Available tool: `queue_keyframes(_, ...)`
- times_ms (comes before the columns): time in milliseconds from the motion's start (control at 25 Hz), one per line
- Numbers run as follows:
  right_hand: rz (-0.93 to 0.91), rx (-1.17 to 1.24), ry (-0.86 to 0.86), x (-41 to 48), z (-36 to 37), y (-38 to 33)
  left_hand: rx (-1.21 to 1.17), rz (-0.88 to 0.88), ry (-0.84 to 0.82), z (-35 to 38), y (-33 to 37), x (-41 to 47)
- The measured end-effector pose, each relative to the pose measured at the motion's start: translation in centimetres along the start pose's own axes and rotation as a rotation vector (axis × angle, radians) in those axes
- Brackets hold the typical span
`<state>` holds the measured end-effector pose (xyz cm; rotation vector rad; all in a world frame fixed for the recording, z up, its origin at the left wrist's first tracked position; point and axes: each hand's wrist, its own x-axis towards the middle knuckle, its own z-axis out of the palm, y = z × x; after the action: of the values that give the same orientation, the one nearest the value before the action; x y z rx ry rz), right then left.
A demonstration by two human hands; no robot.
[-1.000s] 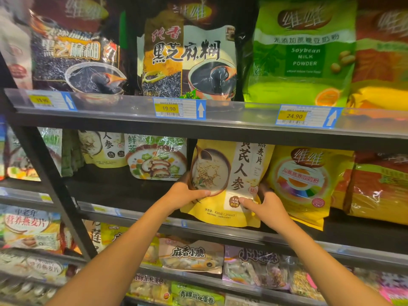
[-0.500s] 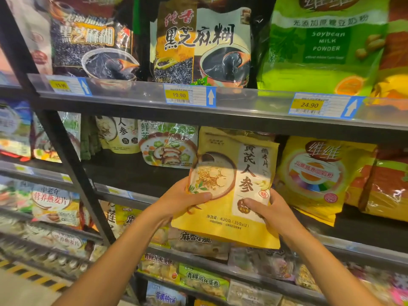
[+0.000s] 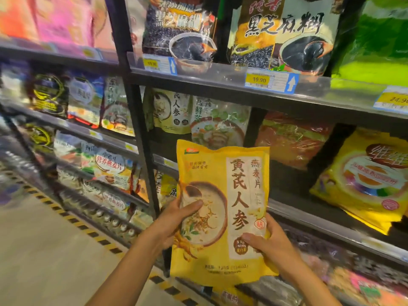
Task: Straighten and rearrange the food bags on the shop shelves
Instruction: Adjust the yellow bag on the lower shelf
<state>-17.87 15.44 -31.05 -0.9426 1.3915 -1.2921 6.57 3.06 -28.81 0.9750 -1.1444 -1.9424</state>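
Left hand (image 3: pixel 174 221) at 9 o'clock and right hand (image 3: pixel 270 242) at 4 o'clock clasp the yellow oat bag (image 3: pixel 223 195) upright before the middle shelf (image 3: pixel 309 218) — not yet placed, most straightening seemingly left.

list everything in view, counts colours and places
held oat bag: 1, yellow, in front of middle shelf
sesame paste bags: 2, black, top shelf
green bag: 1, green, top shelf right
price tags: 3, yellow and blue, top shelf edge
pale oat bag: 1, cream, middle shelf left
vegetable bag: 1, clear, beside it
red bag: 1, orange-red, middle shelf
rainbow bag: 1, yellow, middle shelf right
left hand: 1, grips held bag's left side
right hand: 1, grips its lower right
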Motion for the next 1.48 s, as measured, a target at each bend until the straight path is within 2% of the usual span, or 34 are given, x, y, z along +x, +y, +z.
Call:
queue_keyframes(120,0.042,-0.001,-0.086,-0.2,4.5,1.4,-0.021,0.046,0.091,-5.2,-1.3,-4.0)
queue_keyframes(360,0.17,0.006,-0.363,-1.7,18.8,4.3,-0.142,0.111,0.369,-17.9,-3.6,-14.4)
queue_keyframes(640,0.169,-0.167,-0.558,-4.2,36.2,7.3,-0.217,0.138,0.654,-31.2,-5.6,-26.7)
queue_keyframes(880,0.163,-0.278,-0.687,-5.0,47.1,9.7,-0.277,0.159,0.829,-39.0,-6.4,-33.5)
queue_keyframes(1160,0.19,-0.368,-0.82,-0.5,57.2,12.0,-0.324,0.139,1.016,-46.7,-6.2,-35.0)
queue_keyframes(1480,0.176,-0.323,-0.957,10.2,68.3,11.4,-0.29,0.157,1.173,-56.2,0.2,-29.7)
